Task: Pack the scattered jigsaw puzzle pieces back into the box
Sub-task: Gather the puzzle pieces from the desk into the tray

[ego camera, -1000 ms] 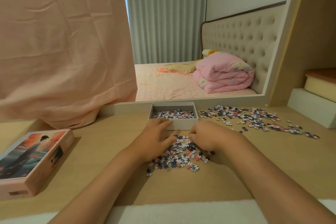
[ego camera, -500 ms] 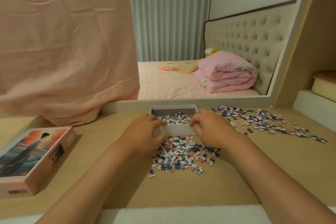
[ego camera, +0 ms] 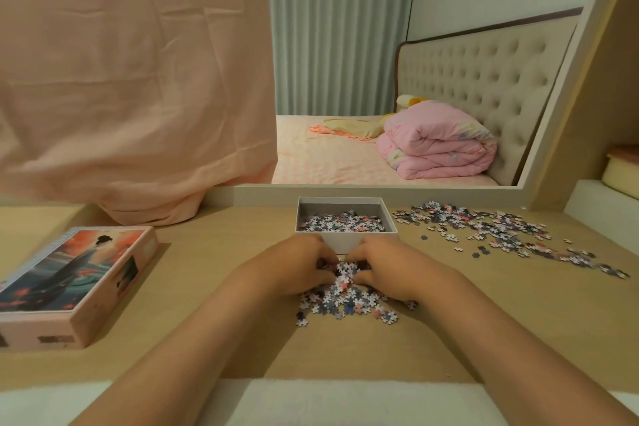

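Observation:
A small white box [ego camera: 343,243] stands open at the back middle of the wooden table, with puzzle pieces [ego camera: 342,223] lying in it. Just in front of it is a loose pile of pieces [ego camera: 345,303]. My left hand [ego camera: 294,266] and my right hand [ego camera: 390,270] rest on the far side of that pile, facing each other, fingers curled around a small heap of pieces held between them. A wider scatter of pieces [ego camera: 491,230] lies to the right of the box.
The box lid [ego camera: 72,280], printed with a picture of a figure, lies at the left. A pink cloth [ego camera: 131,79] hangs over the left part of a large mirror [ego camera: 345,45] behind the table. A white ledge [ego camera: 601,201] borders the right.
Half a second ago both hands were at the box's front rim. They have drawn back toward me onto the pile and closed around a heap of pieces.

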`<action>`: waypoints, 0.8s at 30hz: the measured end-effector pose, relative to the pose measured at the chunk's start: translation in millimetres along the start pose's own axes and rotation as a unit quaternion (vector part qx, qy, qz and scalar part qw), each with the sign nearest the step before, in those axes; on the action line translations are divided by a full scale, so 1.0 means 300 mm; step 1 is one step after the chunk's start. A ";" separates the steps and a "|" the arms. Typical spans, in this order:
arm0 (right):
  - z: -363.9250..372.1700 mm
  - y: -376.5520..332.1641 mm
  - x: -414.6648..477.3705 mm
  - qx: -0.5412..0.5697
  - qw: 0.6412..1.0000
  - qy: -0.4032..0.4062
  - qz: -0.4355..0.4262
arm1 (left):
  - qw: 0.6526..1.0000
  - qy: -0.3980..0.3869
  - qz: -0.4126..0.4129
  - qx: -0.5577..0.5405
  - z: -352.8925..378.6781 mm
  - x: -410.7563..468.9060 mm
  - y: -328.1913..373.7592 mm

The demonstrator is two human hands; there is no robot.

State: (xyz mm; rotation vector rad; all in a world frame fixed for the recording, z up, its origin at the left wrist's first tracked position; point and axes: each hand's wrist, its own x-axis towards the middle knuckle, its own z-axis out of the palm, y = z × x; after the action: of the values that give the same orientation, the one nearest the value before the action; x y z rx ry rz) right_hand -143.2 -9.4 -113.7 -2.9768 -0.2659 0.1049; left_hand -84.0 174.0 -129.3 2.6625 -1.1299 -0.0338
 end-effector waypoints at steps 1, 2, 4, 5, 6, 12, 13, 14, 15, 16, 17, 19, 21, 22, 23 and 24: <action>0.001 0.000 0.001 0.013 1.000 0.012 0.004 | 1.000 0.008 -0.003 -0.012 0.000 0.001 0.001; 0.001 -0.001 -0.001 0.021 0.999 0.025 0.007 | 1.000 0.016 -0.004 -0.026 0.001 0.001 0.000; -0.001 -0.003 -0.004 0.034 0.998 0.049 0.013 | 0.998 0.034 -0.005 -0.055 0.000 0.002 -0.004; -0.004 -0.003 -0.005 0.047 0.997 0.056 0.016 | 0.997 0.043 -0.009 -0.068 -0.001 0.004 -0.009; -0.007 -0.003 -0.006 0.062 0.996 0.063 0.020 | 0.995 0.051 -0.015 -0.081 -0.004 0.003 -0.011; -0.089 0.009 0.021 0.174 0.975 0.132 0.045 | 0.977 0.085 -0.042 -0.191 -0.055 0.040 -0.030; -0.105 0.016 0.038 0.186 0.970 0.150 0.050 | 0.975 0.109 -0.044 -0.191 -0.070 0.053 -0.035; -0.117 0.023 0.058 0.198 0.964 0.170 0.053 | 0.970 0.139 -0.047 -0.195 -0.083 0.068 -0.040; -0.127 0.028 0.079 0.206 0.958 0.193 0.052 | 0.962 0.170 -0.051 -0.205 -0.091 0.085 -0.047; -0.130 0.034 0.101 0.203 0.954 0.215 0.050 | 0.954 0.200 -0.055 -0.216 -0.096 0.100 -0.050; -0.128 0.038 0.123 0.195 0.953 0.229 0.048 | 0.949 0.222 -0.061 -0.216 -0.094 0.114 -0.053; -0.106 0.050 0.164 0.173 0.960 0.214 0.044 | 0.954 0.225 -0.065 -0.186 -0.076 0.138 -0.063; -0.070 0.061 0.195 0.144 0.975 0.161 0.044 | 0.975 0.181 -0.060 -0.116 -0.050 0.153 -0.077; -0.055 0.068 0.204 0.122 0.981 0.143 0.045 | 0.981 0.164 -0.060 -0.089 -0.039 0.155 -0.082; -0.045 0.076 0.208 0.102 0.984 0.137 0.046 | 0.982 0.158 -0.062 -0.077 -0.033 0.155 -0.087; -0.041 0.081 0.208 0.092 0.985 0.139 0.049 | 0.981 0.166 -0.062 -0.076 -0.032 0.153 -0.090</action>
State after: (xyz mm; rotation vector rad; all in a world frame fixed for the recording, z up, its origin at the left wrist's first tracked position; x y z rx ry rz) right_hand -76.9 -23.6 -108.7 -2.7739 -0.0696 -0.2593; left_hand -31.6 161.4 -123.0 2.4792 -0.8203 0.2788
